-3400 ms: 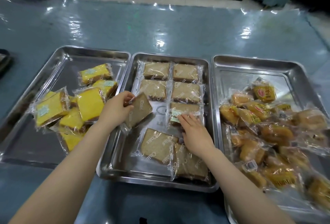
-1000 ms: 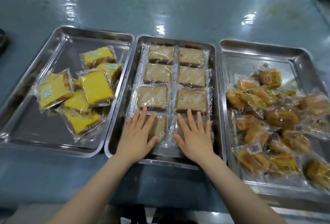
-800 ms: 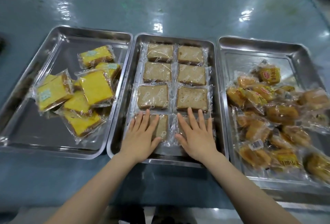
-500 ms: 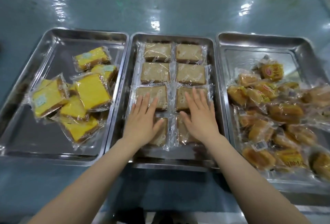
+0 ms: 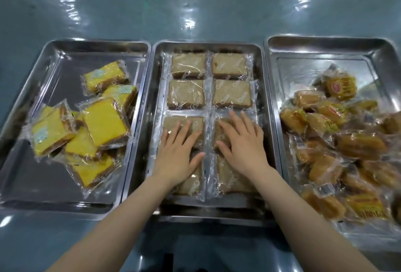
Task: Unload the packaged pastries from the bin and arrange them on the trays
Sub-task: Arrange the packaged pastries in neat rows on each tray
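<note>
Sideways, yellow cakes [image 5: 104, 124] and golden buns [image 5: 338, 141] flank flat hands [image 5: 208, 148].

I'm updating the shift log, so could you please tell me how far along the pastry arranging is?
Done: the middle tray holds brown cake packs in a neat two-column grid. In hand: the left hand and right hand press flat on its near rows. Left: the yellow cake packs and the bun packs lie in loose heaps. No bin is in view.

Right tray [image 5: 325, 43] and its buns [image 5: 358, 148] cut by the right edge; brown packets [image 5: 234, 179] partly under the hands
</note>
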`<act>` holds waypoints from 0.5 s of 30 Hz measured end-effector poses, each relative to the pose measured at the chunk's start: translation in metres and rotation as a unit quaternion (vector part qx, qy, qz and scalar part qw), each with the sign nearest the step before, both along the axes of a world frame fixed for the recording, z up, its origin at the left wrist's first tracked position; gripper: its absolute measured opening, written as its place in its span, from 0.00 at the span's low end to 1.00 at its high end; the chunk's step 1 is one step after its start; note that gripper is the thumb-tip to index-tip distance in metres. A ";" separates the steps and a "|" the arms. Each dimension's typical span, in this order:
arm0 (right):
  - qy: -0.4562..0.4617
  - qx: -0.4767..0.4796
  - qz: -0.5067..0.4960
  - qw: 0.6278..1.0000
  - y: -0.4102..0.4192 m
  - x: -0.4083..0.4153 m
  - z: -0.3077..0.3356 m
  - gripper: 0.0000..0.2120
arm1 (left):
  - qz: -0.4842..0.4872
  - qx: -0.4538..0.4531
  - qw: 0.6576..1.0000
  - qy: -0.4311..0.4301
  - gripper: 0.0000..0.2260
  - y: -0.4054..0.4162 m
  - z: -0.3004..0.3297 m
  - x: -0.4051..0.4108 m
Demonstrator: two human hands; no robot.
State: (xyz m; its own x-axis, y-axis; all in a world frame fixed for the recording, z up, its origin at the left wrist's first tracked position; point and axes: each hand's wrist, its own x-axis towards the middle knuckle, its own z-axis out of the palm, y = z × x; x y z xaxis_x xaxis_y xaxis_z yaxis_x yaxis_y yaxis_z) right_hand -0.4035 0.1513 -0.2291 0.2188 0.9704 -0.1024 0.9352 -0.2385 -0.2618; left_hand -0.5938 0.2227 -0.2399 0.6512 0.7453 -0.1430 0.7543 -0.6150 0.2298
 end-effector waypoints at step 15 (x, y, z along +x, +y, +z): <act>0.025 -0.012 -0.011 1.000 0.086 0.033 0.000 0.31 | 0.060 0.012 0.998 -0.011 0.31 0.081 -0.004 0.052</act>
